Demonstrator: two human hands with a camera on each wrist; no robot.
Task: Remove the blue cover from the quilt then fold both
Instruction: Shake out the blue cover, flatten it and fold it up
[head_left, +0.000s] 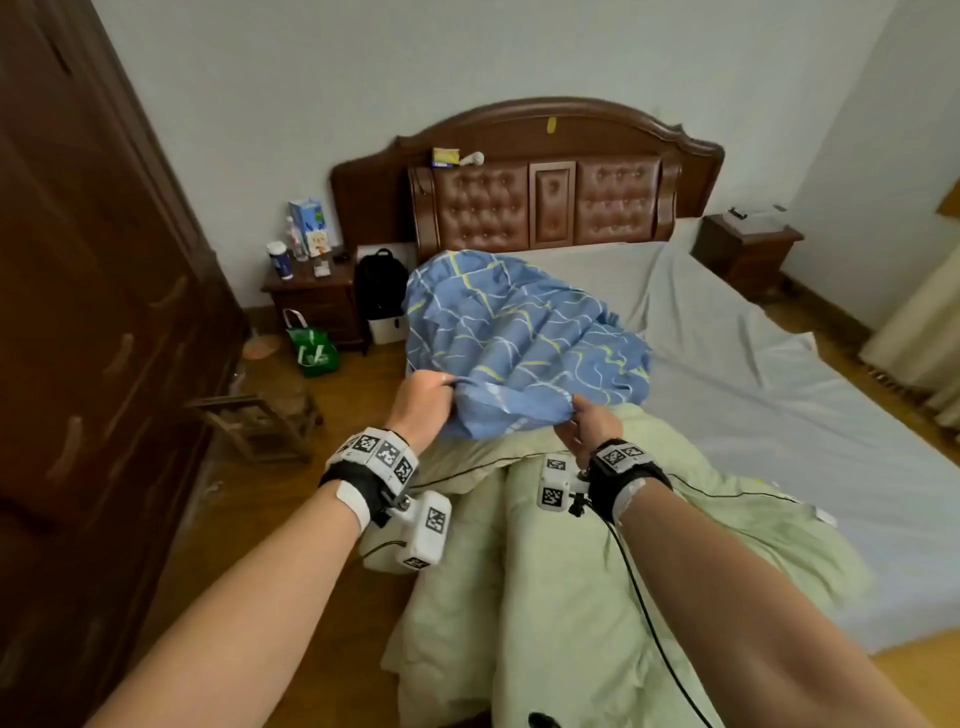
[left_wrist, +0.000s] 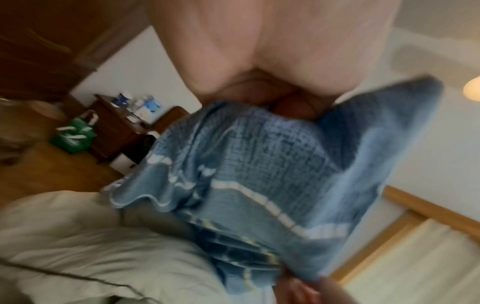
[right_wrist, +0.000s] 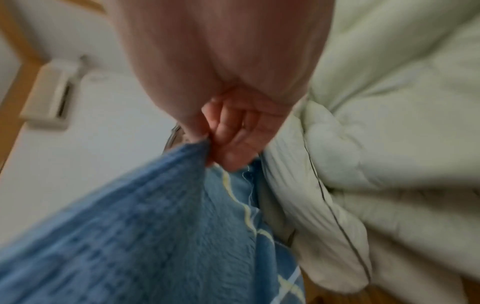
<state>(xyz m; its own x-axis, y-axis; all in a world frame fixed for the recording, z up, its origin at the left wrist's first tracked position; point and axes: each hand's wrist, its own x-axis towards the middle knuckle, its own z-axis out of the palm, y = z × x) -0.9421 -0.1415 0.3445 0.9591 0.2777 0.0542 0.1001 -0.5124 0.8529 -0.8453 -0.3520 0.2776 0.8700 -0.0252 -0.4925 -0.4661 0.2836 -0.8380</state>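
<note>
While both arms are stretched forward over the bed (head_left: 779, 395), the blue cover (head_left: 519, 338) is held up by its near edge between the two hands. The left hand (head_left: 423, 402) is closed in a fist around a bunched corner of the fabric, knuckles upward. The right hand (head_left: 592, 428) pinches the same edge between thumb and curled fingers (right_wrist: 233, 131), as is seen plainly in the right wrist view. Beyond the hands the cover billows out in a rounded mass above the mattress, patterned with white and yellow lines. Below and behind the hands, towards the wrists, the pale green quilt (head_left: 597, 597) lies crumpled on the near end of the bed, its dark piping showing along one seam; part of it hangs over the bed's edge beneath the left forearm. Whether the cover's far end is clear of the quilt cannot be told. Past the left hand, a wooden nightstand (head_left: 317, 306) and a green bag (head_left: 311, 351) are seen beside the padded headboard (head_left: 545, 202).
</note>
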